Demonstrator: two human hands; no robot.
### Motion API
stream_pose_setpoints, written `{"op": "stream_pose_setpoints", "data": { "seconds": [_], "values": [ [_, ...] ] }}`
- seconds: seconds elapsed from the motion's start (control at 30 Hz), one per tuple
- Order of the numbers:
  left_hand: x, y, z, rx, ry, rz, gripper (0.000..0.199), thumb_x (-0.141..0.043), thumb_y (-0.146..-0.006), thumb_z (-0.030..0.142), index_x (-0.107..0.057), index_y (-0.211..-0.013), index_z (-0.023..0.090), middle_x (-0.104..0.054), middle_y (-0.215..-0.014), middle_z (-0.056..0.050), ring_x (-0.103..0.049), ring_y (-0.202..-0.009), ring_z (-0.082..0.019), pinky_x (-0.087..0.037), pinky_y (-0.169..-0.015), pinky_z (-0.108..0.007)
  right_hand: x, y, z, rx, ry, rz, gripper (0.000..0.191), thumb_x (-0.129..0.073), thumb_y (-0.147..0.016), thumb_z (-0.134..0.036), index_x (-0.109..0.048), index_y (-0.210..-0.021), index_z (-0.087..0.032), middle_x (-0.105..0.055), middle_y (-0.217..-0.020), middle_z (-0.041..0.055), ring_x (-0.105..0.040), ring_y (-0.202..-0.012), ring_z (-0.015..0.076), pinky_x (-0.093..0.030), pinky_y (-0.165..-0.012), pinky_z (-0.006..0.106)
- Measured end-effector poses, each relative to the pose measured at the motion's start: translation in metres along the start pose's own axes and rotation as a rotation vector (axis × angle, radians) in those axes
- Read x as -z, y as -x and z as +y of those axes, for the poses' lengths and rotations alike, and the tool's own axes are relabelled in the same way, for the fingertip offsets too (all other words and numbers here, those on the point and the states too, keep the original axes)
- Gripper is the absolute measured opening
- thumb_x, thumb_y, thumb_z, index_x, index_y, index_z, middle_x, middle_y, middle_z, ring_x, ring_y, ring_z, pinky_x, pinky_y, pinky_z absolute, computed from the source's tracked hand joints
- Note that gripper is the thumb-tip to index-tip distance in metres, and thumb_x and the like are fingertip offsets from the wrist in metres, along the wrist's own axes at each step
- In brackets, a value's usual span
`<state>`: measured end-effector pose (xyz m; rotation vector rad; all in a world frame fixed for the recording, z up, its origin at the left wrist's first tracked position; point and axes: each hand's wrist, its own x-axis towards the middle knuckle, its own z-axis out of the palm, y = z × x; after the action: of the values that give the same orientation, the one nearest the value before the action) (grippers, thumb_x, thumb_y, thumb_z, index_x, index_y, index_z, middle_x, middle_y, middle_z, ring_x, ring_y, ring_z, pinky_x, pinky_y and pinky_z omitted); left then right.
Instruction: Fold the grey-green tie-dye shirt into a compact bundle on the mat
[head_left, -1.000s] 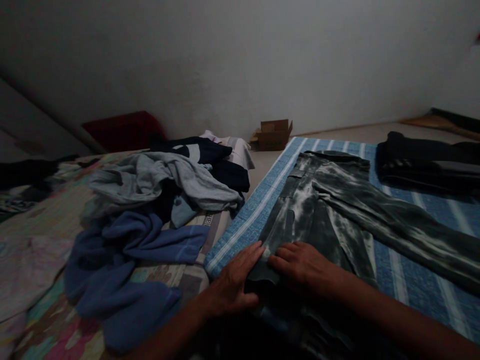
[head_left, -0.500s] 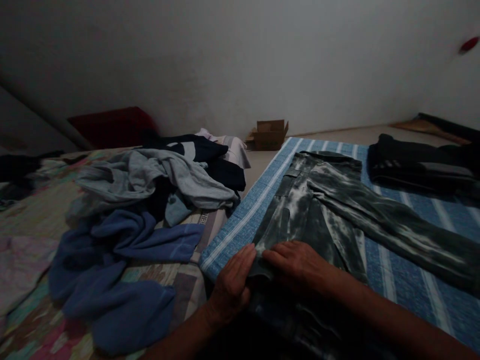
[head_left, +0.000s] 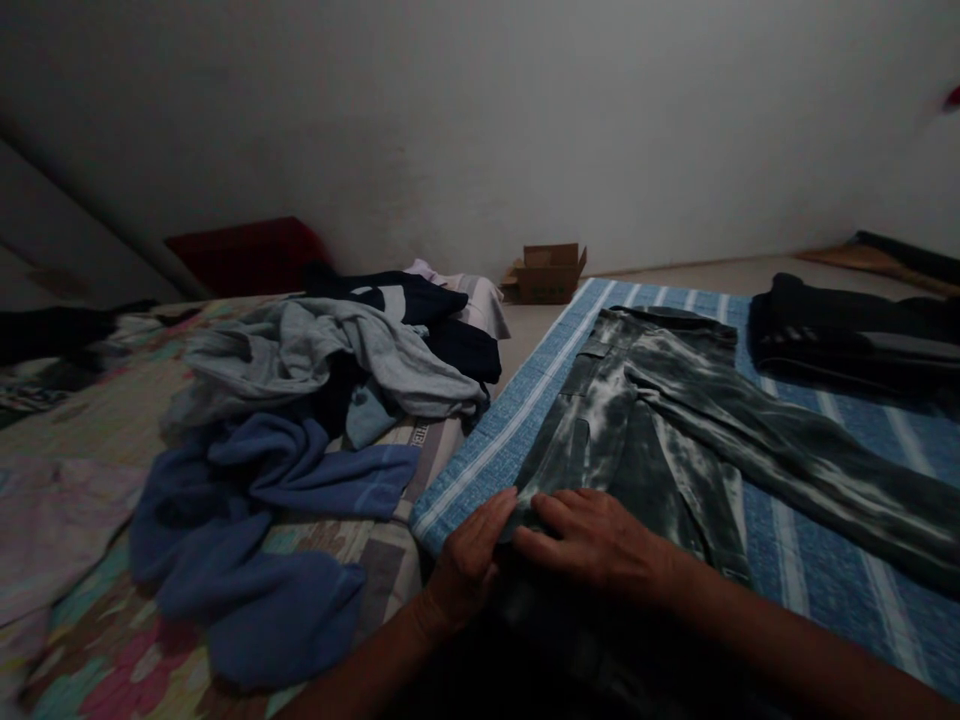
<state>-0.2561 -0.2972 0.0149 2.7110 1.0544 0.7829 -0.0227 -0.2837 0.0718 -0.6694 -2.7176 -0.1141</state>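
A pair of grey-and-white mottled trousers (head_left: 600, 420) is laid on a blue striped cover, waistband at the far end. One leg stretches off to the right, while the other comes down to my hands. My left hand (head_left: 474, 548) has its fingers pressed together on the left edge of the near leg. Beside it, my right hand (head_left: 596, 538) rests over the same leg with fingers bent, gripping the cloth. The cloth under both palms is dark and partly hidden.
On the left, a flowered bed (head_left: 142, 655) bears a grey garment (head_left: 300, 345), blue clothing (head_left: 285, 600) and a pale pink cloth (head_left: 60, 520). Dark folded clothes (head_left: 847, 335) lie on the striped cover (head_left: 469, 475) at right. A cardboard box (head_left: 549, 278) stands by the wall.
The view has shifted slightly left, so things appear farther right. My right hand's fingers have shifted slightly on the trousers and spread a bit; my left hand stays at the edge.
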Motion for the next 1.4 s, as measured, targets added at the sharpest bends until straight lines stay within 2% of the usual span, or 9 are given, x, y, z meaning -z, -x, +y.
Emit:
{"op": "stream_pose_setpoints", "data": {
  "seconds": [0.07, 0.17, 0.3, 0.47, 0.6, 0.73, 0.97, 1.3, 1.4],
  "values": [
    [-0.001, 0.001, -0.002, 0.001, 0.006, 0.010, 0.056, -0.028, -0.096, 0.029, -0.017, -0.151, 0.019, -0.048, -0.141, -0.014, -0.048, -0.128, -0.024, -0.047, -0.103, -0.041, 0.003, 0.001, 0.002, 0.030, -0.004, 0.032, 0.022, -0.039, -0.098, -0.026, -0.047, -0.119, -0.026, -0.057, -0.095, 0.0055, -0.051, -0.074, 0.0166, -0.039, -0.062, 0.029],
    [-0.005, 0.002, -0.004, -0.001, -0.010, 0.057, 0.067, -0.034, -0.085, 0.010, -0.019, -0.150, 0.018, -0.052, -0.138, -0.013, -0.051, -0.126, -0.022, -0.049, -0.101, -0.039, 0.006, 0.003, 0.001, 0.090, -0.019, 0.108, 0.021, -0.039, -0.098, -0.024, -0.048, -0.116, -0.025, -0.056, -0.109, 0.0104, -0.052, -0.087, 0.0195, -0.041, -0.069, 0.031],
    [-0.007, 0.001, -0.006, -0.019, -0.012, 0.080, 0.077, -0.033, -0.074, 0.002, -0.024, -0.149, 0.017, -0.054, -0.136, -0.013, -0.052, -0.125, -0.022, -0.050, -0.099, -0.039, 0.008, 0.004, -0.003, 0.108, -0.028, 0.097, 0.015, -0.039, -0.097, -0.020, -0.053, -0.100, -0.019, -0.053, -0.119, 0.0152, -0.050, -0.102, 0.0229, -0.042, -0.077, 0.035],
    [-0.005, 0.001, -0.005, 0.015, 0.025, 0.054, 0.082, -0.036, -0.069, 0.004, -0.023, -0.149, 0.017, -0.052, -0.137, -0.012, -0.052, -0.125, -0.022, -0.049, -0.101, -0.039, 0.004, 0.006, -0.002, 0.054, -0.100, -0.007, 0.014, -0.039, -0.097, -0.020, -0.053, -0.093, -0.019, -0.056, -0.105, 0.0105, -0.051, -0.087, 0.0191, -0.042, -0.072, 0.032],
    [-0.004, 0.003, -0.005, 0.056, 0.061, 0.041, 0.080, -0.037, -0.068, 0.003, -0.027, -0.147, 0.017, -0.052, -0.138, -0.011, -0.052, -0.125, -0.021, -0.047, -0.102, -0.039, -0.002, 0.007, 0.005, -0.022, -0.244, -0.003, 0.013, -0.042, -0.093, -0.017, -0.055, -0.091, -0.018, -0.056, -0.093, 0.0049, -0.049, -0.075, 0.0153, -0.039, -0.064, 0.027],
    [-0.004, 0.003, -0.005, 0.076, 0.085, 0.047, 0.081, -0.037, -0.064, 0.003, -0.032, -0.144, 0.017, -0.054, -0.135, -0.011, -0.053, -0.123, -0.020, -0.048, -0.102, -0.039, 0.001, 0.005, 0.014, -0.137, -0.438, -0.027, 0.015, -0.044, -0.088, -0.009, -0.056, -0.088, -0.018, -0.055, -0.092, 0.0028, -0.048, -0.069, 0.0106, -0.036, -0.059, 0.021],
    [0.000, -0.003, 0.000, 0.183, 0.165, 0.006, 0.073, -0.040, -0.067, 0.007, -0.037, -0.140, 0.018, -0.057, -0.130, -0.011, -0.056, -0.120, -0.021, -0.048, -0.101, -0.040, 0.013, -0.003, 0.023, -0.165, -0.740, -0.046, 0.015, -0.046, -0.082, -0.004, -0.052, -0.076, -0.017, -0.051, -0.090, 0.0013, -0.046, -0.069, 0.0083, -0.036, -0.060, 0.019],
    [-0.007, -0.007, 0.002, 0.203, 0.082, 0.033, 0.069, -0.043, -0.066, 0.005, -0.044, -0.135, 0.015, -0.059, -0.128, -0.013, -0.057, -0.118, -0.023, -0.049, -0.100, -0.042, 0.017, -0.005, 0.023, -0.152, -0.659, -0.079, 0.015, -0.046, -0.082, -0.004, -0.051, -0.077, -0.017, -0.051, -0.085, 0.0004, -0.044, -0.067, 0.0084, -0.032, -0.058, 0.019],
    [-0.008, -0.011, 0.005, 0.172, 0.023, 0.059, 0.059, -0.047, -0.073, 0.009, -0.046, -0.132, 0.013, -0.062, -0.123, -0.015, -0.059, -0.115, -0.024, -0.051, -0.096, -0.041, 0.016, -0.006, 0.022, -0.142, -0.615, -0.075, 0.014, -0.047, -0.082, -0.004, -0.052, -0.078, -0.017, -0.052, -0.087, 0.0012, -0.045, -0.068, 0.0088, -0.031, -0.058, 0.020]
  ]
}}
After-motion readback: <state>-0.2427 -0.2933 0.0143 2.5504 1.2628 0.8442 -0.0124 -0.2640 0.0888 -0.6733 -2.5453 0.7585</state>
